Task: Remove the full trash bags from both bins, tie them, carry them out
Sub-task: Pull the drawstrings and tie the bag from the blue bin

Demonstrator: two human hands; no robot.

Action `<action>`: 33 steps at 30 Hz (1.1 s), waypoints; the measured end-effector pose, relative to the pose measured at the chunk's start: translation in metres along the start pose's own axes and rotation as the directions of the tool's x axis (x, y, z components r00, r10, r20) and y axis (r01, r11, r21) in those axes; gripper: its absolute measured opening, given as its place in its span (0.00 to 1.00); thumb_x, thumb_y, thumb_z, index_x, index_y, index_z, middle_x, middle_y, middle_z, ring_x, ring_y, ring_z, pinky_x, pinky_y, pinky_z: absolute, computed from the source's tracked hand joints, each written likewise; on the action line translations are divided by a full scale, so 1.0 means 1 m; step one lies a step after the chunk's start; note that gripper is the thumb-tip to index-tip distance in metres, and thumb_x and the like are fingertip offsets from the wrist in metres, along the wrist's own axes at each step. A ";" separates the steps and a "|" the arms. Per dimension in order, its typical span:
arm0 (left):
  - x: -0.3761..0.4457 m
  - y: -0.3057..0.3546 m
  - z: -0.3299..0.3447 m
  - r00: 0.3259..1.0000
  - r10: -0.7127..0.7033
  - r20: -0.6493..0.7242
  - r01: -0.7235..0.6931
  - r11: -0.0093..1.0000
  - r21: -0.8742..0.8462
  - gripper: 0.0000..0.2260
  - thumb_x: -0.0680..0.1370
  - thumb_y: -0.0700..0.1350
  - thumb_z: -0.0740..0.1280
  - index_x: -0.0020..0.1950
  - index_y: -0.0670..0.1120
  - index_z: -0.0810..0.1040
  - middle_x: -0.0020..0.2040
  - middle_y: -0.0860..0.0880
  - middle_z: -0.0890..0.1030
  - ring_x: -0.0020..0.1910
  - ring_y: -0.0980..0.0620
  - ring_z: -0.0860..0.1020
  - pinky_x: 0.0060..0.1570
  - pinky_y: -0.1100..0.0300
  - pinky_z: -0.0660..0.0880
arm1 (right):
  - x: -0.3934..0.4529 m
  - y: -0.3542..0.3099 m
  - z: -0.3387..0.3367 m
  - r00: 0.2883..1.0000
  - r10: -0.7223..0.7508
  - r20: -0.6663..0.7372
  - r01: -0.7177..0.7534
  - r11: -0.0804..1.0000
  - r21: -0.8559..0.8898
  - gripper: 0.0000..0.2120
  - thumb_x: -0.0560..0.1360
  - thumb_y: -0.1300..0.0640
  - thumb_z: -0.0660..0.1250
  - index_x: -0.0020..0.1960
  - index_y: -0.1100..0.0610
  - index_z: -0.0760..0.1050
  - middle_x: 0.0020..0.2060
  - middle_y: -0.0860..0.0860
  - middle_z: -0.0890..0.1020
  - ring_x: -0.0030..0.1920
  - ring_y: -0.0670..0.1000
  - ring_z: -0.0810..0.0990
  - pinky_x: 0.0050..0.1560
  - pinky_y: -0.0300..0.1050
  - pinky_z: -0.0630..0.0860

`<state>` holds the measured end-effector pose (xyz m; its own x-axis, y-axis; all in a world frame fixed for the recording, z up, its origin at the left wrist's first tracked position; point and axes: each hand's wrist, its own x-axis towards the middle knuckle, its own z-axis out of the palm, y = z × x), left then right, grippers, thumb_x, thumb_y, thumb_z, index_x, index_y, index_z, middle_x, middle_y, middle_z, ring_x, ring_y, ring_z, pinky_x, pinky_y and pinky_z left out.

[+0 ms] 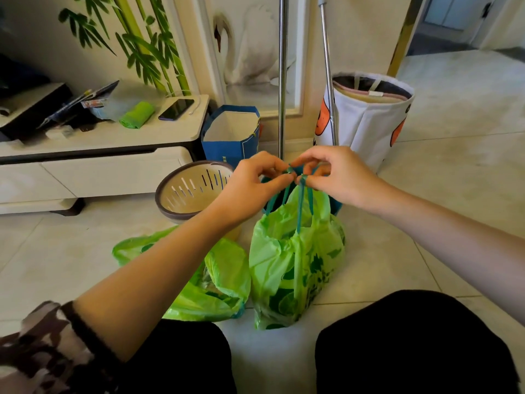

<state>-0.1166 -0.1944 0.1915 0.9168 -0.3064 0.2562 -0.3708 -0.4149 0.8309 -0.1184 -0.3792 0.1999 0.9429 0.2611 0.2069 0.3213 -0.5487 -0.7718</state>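
Note:
A full green trash bag (295,260) stands upright on the floor tiles between my knees, its teal drawstrings (300,206) pulled up taut. My left hand (250,183) and my right hand (338,174) meet above it, each pinching the drawstring ends. A second green trash bag (224,280) lies slumped on the floor to the left, partly hidden by my left forearm. Behind my left hand a round slotted bin (184,191) sits with no bag in it. A teal bin (336,207) shows only as slivers behind the upright bag.
A low white TV cabinet (113,163) stands at the left with a phone (176,108) and a green bag roll (137,114) on top. A blue paper bag (230,135), two metal poles (282,81) and a white fabric hamper (369,118) stand behind. A doorway opens at the far right.

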 end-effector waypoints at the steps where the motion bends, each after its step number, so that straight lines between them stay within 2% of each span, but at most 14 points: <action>1: 0.001 0.000 0.000 1.000 0.008 -0.011 -0.008 1.000 0.010 0.02 0.75 0.43 0.70 0.46 0.46 0.81 0.47 0.45 0.80 0.48 0.49 0.80 0.51 0.54 0.78 | 0.001 0.000 0.000 0.999 0.002 0.035 -0.002 1.000 -0.007 0.12 0.71 0.63 0.72 0.47 0.47 0.78 0.35 0.48 0.77 0.35 0.51 0.75 0.39 0.46 0.75; 3: 0.002 0.001 0.001 1.000 0.005 -0.013 -0.004 0.999 0.035 0.03 0.73 0.43 0.72 0.46 0.46 0.82 0.45 0.45 0.82 0.46 0.49 0.81 0.51 0.51 0.79 | 0.002 -0.001 0.002 0.993 0.014 0.114 -0.013 1.000 -0.016 0.15 0.71 0.64 0.71 0.43 0.43 0.76 0.37 0.54 0.80 0.36 0.54 0.74 0.41 0.54 0.76; 5: 0.000 0.002 0.003 1.000 0.014 -0.005 -0.014 0.999 0.048 0.05 0.71 0.42 0.74 0.45 0.44 0.82 0.41 0.45 0.83 0.42 0.48 0.82 0.48 0.52 0.80 | 0.002 0.001 0.003 0.988 0.027 0.155 -0.023 0.999 -0.032 0.15 0.71 0.65 0.70 0.41 0.44 0.77 0.41 0.59 0.82 0.37 0.53 0.75 0.40 0.53 0.75; 7: -0.001 0.000 0.003 0.999 0.014 -0.031 -0.013 1.000 0.024 0.07 0.69 0.44 0.76 0.43 0.44 0.81 0.38 0.47 0.82 0.38 0.49 0.81 0.45 0.55 0.80 | 0.001 0.002 0.002 0.986 0.037 0.161 -0.035 0.999 -0.017 0.13 0.71 0.66 0.69 0.39 0.47 0.77 0.41 0.57 0.82 0.37 0.51 0.76 0.41 0.48 0.74; 9: 0.000 -0.009 0.001 0.998 -0.056 -0.034 0.055 0.998 -0.034 0.13 0.67 0.46 0.78 0.46 0.43 0.79 0.39 0.49 0.82 0.39 0.53 0.80 0.45 0.58 0.79 | 0.000 0.004 0.001 0.987 0.032 0.157 -0.037 0.999 0.025 0.14 0.70 0.69 0.68 0.39 0.49 0.76 0.38 0.50 0.80 0.35 0.44 0.76 0.40 0.44 0.74; 11: 0.001 -0.019 0.001 0.981 -0.163 0.102 0.170 0.983 -0.064 0.21 0.66 0.48 0.78 0.55 0.45 0.77 0.47 0.51 0.83 0.48 0.56 0.81 0.53 0.58 0.78 | -0.002 0.006 0.000 0.985 0.031 0.169 -0.043 0.997 0.063 0.16 0.70 0.72 0.64 0.38 0.50 0.74 0.32 0.44 0.78 0.27 0.40 0.72 0.33 0.34 0.70; 14: -0.002 -0.031 0.017 0.916 -0.199 0.348 0.206 0.978 0.018 0.30 0.66 0.47 0.78 0.66 0.49 0.71 0.60 0.55 0.78 0.60 0.60 0.75 0.63 0.60 0.72 | -0.002 0.009 0.000 0.982 0.045 0.182 -0.060 0.995 0.079 0.17 0.71 0.73 0.61 0.38 0.51 0.75 0.26 0.40 0.77 0.24 0.42 0.68 0.32 0.40 0.68; 17: -0.006 -0.037 0.044 0.892 -0.174 0.417 0.196 0.981 -0.010 0.24 0.68 0.46 0.77 0.62 0.50 0.75 0.58 0.54 0.79 0.55 0.62 0.77 0.55 0.74 0.72 | -0.003 0.006 0.002 0.981 0.026 0.190 -0.046 0.994 0.100 0.15 0.72 0.72 0.61 0.40 0.53 0.74 0.29 0.41 0.79 0.27 0.41 0.72 0.31 0.33 0.70; 20: -0.004 -0.049 0.067 0.904 -0.172 0.391 0.206 0.977 -0.047 0.17 0.68 0.45 0.77 0.55 0.43 0.82 0.55 0.52 0.82 0.56 0.60 0.79 0.58 0.67 0.74 | -0.002 0.006 0.005 0.982 0.041 0.183 -0.061 0.993 0.102 0.12 0.73 0.68 0.63 0.44 0.52 0.77 0.41 0.48 0.82 0.36 0.40 0.79 0.34 0.30 0.73; 22: -0.005 -0.059 0.077 0.915 -0.173 0.364 0.213 0.974 -0.075 0.13 0.69 0.45 0.76 0.46 0.38 0.83 0.53 0.48 0.84 0.54 0.61 0.80 0.59 0.61 0.75 | -0.003 0.009 0.004 0.983 0.032 0.179 -0.041 0.998 0.045 0.10 0.74 0.66 0.65 0.45 0.52 0.80 0.43 0.48 0.84 0.42 0.41 0.82 0.42 0.32 0.77; 24: -0.008 -0.066 0.082 0.927 -0.181 0.327 0.229 0.967 -0.113 0.12 0.70 0.44 0.76 0.41 0.35 0.80 0.51 0.43 0.84 0.53 0.61 0.81 0.57 0.61 0.76 | -0.005 0.010 0.002 0.986 0.026 0.164 -0.029 0.999 0.021 0.10 0.74 0.64 0.65 0.45 0.51 0.81 0.42 0.46 0.84 0.44 0.42 0.82 0.47 0.33 0.77; 28: -0.010 -0.059 0.083 0.961 -0.136 0.242 0.180 0.969 -0.167 0.17 0.68 0.47 0.77 0.54 0.43 0.81 0.53 0.50 0.83 0.54 0.58 0.80 0.58 0.60 0.76 | -0.005 0.010 0.004 0.988 0.054 0.145 -0.058 0.998 0.022 0.08 0.75 0.62 0.63 0.41 0.55 0.80 0.28 0.42 0.79 0.29 0.40 0.74 0.34 0.37 0.73; 30: -0.008 -0.053 0.087 0.969 -0.084 0.232 0.127 0.975 -0.179 0.19 0.67 0.47 0.78 0.56 0.50 0.80 0.55 0.52 0.82 0.57 0.58 0.78 0.60 0.60 0.74 | -0.003 0.006 0.006 0.986 0.085 0.145 -0.096 0.993 0.071 0.08 0.77 0.61 0.62 0.42 0.58 0.79 0.24 0.43 0.76 0.27 0.42 0.72 0.33 0.42 0.74; 33: -0.006 -0.050 0.095 0.974 -0.048 0.220 0.090 0.978 -0.186 0.16 0.68 0.46 0.77 0.54 0.47 0.82 0.54 0.53 0.83 0.58 0.58 0.77 0.65 0.57 0.72 | -0.004 -0.003 0.007 0.979 0.091 0.180 -0.112 0.987 0.111 0.09 0.78 0.59 0.61 0.43 0.62 0.76 0.20 0.47 0.73 0.22 0.42 0.69 0.26 0.35 0.68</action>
<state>-0.1180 -0.2533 0.1017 0.8782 -0.4675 0.1009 -0.2527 -0.2745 0.9278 -0.1237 -0.3725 0.1974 0.9368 0.3490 0.0243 0.2020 -0.4829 -0.8521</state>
